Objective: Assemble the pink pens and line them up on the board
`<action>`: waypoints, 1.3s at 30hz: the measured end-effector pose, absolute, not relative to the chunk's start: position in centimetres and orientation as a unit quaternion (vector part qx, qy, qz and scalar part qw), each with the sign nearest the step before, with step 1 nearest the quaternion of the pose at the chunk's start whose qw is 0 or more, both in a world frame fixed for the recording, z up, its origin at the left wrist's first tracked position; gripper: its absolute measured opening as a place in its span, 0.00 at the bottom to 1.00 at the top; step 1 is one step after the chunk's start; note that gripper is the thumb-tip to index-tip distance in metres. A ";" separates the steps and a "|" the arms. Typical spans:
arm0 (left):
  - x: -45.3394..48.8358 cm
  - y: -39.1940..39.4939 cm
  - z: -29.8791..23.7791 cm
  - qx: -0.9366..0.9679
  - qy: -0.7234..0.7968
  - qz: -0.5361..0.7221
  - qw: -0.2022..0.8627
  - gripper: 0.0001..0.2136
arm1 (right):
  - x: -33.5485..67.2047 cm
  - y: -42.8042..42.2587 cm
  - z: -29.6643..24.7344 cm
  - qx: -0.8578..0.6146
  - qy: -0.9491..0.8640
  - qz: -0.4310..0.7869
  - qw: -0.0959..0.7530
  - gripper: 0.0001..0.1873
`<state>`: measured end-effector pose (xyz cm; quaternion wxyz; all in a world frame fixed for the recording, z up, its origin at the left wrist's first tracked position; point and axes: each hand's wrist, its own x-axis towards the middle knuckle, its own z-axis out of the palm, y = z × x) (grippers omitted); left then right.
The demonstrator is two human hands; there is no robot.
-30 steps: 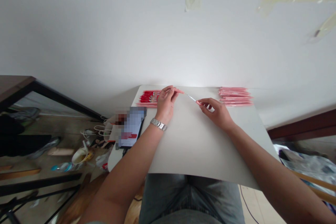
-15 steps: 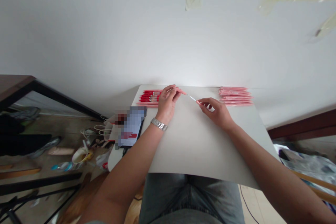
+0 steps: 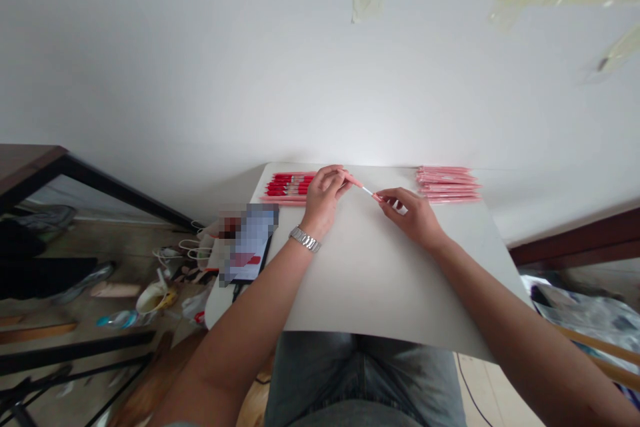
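My left hand (image 3: 324, 195), with a metal watch on the wrist, is closed on a pink pen barrel (image 3: 354, 179) that points down to the right. My right hand (image 3: 407, 210) pinches the pink end of a thin white pen refill (image 3: 367, 191) between thumb and fingertips. The refill's other end meets the open end of the barrel and lies in line with it; how deep it sits inside is hidden. Beside my left hand are red pen parts (image 3: 285, 184), partly covered by the hand. Behind my right hand lies a stack of pink pens or barrels (image 3: 447, 184).
The white table (image 3: 360, 280) stands against the wall. A phone or tablet (image 3: 255, 247), partly blurred out, lies at its left edge with a cable. A bottle (image 3: 120, 319) and a cup (image 3: 151, 299) are on the floor at left. Plastic bags (image 3: 595, 320) lie at right.
My left hand has moved slightly right and down with the pen barrel. Less of the white refill shows between the barrel and my right hand, which has barely moved.
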<state>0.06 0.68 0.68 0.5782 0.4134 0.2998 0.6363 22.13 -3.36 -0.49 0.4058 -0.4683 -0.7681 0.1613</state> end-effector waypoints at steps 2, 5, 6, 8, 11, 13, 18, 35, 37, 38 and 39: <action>0.1 0.6 0.7 0.417 0.295 0.634 0.581 0.14 | 22.1 -3.4 -0.5 -0.467 -0.770 0.160 0.405 0.11; 0.1 0.5 0.8 0.422 0.288 0.633 0.582 0.13 | 22.2 -3.4 -0.5 -0.468 -0.769 0.161 0.404 0.11; 0.0 0.5 0.8 0.423 0.289 0.634 0.580 0.13 | 22.2 -3.4 -0.5 -0.468 -0.770 0.161 0.403 0.11; 0.0 0.5 0.8 0.427 0.295 0.633 0.574 0.14 | 22.2 -3.4 -0.5 -0.469 -0.772 0.157 0.400 0.11; -0.2 0.6 0.6 0.439 0.310 0.631 0.560 0.14 | 22.3 -3.2 -0.6 -0.471 -0.774 0.149 0.397 0.11; -0.3 0.7 0.5 0.453 0.319 0.629 0.545 0.14 | 22.4 -3.2 -0.7 -0.474 -0.774 0.147 0.393 0.11; -0.4 0.7 0.5 0.469 0.322 0.621 0.538 0.14 | 22.4 -3.1 -0.7 -0.475 -0.776 0.143 0.390 0.10; 1.0 -0.2 -0.1 0.447 0.303 0.588 0.603 0.14 | 22.0 -3.6 -0.3 -0.460 -0.776 0.147 0.406 0.10; 1.1 -0.3 -0.1 0.448 0.300 0.588 0.604 0.13 | 21.9 -3.6 -0.3 -0.455 -0.778 0.146 0.408 0.10; 1.1 -0.4 -0.1 0.450 0.298 0.586 0.605 0.13 | 21.9 -3.6 -0.3 -0.454 -0.778 0.146 0.408 0.10; 1.1 -0.4 -0.1 0.452 0.297 0.583 0.606 0.13 | 21.9 -3.7 -0.3 -0.454 -0.777 0.147 0.410 0.10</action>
